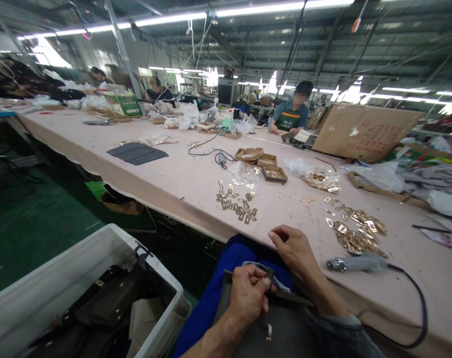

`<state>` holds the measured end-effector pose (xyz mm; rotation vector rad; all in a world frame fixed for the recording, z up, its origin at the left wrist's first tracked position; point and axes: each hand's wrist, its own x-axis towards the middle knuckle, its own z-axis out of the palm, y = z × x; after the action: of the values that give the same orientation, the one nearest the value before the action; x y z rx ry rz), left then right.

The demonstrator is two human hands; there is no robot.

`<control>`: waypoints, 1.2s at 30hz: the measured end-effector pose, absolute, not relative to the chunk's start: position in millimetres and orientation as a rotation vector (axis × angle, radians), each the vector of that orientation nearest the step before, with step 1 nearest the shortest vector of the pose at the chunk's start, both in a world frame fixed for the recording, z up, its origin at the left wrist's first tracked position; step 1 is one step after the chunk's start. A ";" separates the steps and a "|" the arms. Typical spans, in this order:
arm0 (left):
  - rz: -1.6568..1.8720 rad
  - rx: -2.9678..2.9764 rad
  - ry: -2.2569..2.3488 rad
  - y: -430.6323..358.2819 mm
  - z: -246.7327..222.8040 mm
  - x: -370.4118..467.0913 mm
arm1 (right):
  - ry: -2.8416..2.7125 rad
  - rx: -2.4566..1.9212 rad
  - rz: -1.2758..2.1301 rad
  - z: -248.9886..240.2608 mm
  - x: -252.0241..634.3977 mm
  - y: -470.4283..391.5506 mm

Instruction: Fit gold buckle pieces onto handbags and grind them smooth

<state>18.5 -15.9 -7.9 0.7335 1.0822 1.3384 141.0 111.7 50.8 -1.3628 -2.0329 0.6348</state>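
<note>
My left hand [250, 293] is closed, its thumb and fingers pinching a small dark metal plate [270, 274] at the edge of a dark grey bag piece [285, 325]. The piece lies across my lap and carries a small shiny fitting [269, 330]. My right hand [295, 248] hovers at the table's front edge with thumb and fingertips drawn together. Whatever those tips may hold is too small to make out. Beyond it lie loose rectangular metal plates [244, 205] and scattered tiny metal bits [302, 205].
A corded electric screwdriver [356, 263] lies on the table [196, 199] at right, near a heap of gold plates [360, 231]. Small cardboard boxes [274, 174] stand further back. A white bin [110, 233] with dark pieces is at left. A co-worker [290, 117] sits opposite.
</note>
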 end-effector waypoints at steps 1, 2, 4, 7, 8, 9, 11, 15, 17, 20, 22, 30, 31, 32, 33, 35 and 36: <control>1.340 0.727 1.087 -15.9 -8.3 18.6 | -2.014 -1.366 0.570 50.7 133.3 125.1; 1.341 0.722 1.093 -15.8 -9.0 18.6 | -2.002 -1.379 0.533 49.0 124.6 137.8; 1.340 0.727 1.101 -15.5 -10.9 18.0 | -2.010 -1.418 0.491 41.7 105.9 159.4; 1.335 0.742 1.113 -14.6 -12.7 15.7 | -2.046 -1.457 0.452 27.3 81.8 179.9; 1.336 0.752 1.124 -14.2 -12.6 14.6 | -2.052 -1.460 0.450 23.3 76.0 184.1; 1.339 0.763 1.140 -13.6 -12.2 13.7 | -2.055 -1.459 0.452 20.1 71.6 187.3; 1.351 0.782 1.175 -12.2 -10.9 12.0 | -2.055 -1.448 0.470 16.9 66.7 192.0; 1.366 0.766 1.202 -9.0 -9.4 10.8 | -2.020 -1.392 0.549 21.4 71.8 193.0; 1.369 0.740 1.196 -8.0 -9.3 10.8 | -1.995 -1.365 0.591 28.2 81.4 184.8; 1.362 0.686 1.159 -7.0 -8.6 10.6 | -1.852 -1.215 0.821 42.2 101.7 157.7; 1.349 0.646 1.119 -5.8 -8.0 10.4 | -1.704 -1.111 0.996 51.5 115.6 133.8; 1.279 0.593 1.025 2.2 -7.0 11.7 | -1.516 -1.216 1.147 44.6 148.5 65.1; 1.276 0.601 1.015 2.5 -6.6 12.2 | -1.499 -1.206 1.158 40.5 149.9 60.9; 1.273 0.608 1.007 2.7 -6.1 12.5 | -1.485 -1.193 1.166 36.6 150.9 57.4; 1.270 0.614 1.002 2.7 -5.5 12.9 | -1.475 -1.179 1.174 33.0 151.5 54.4; 1.269 0.622 0.998 2.3 -4.3 13.2 | -1.470 -1.164 1.195 27.3 152.0 49.5; 1.269 0.627 0.994 2.0 -3.8 13.2 | -1.474 -1.168 1.202 25.0 152.1 47.6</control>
<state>13.2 2.0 -3.8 0.6274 0.9936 1.2686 152.1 47.6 25.0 -1.1684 -1.4736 1.2022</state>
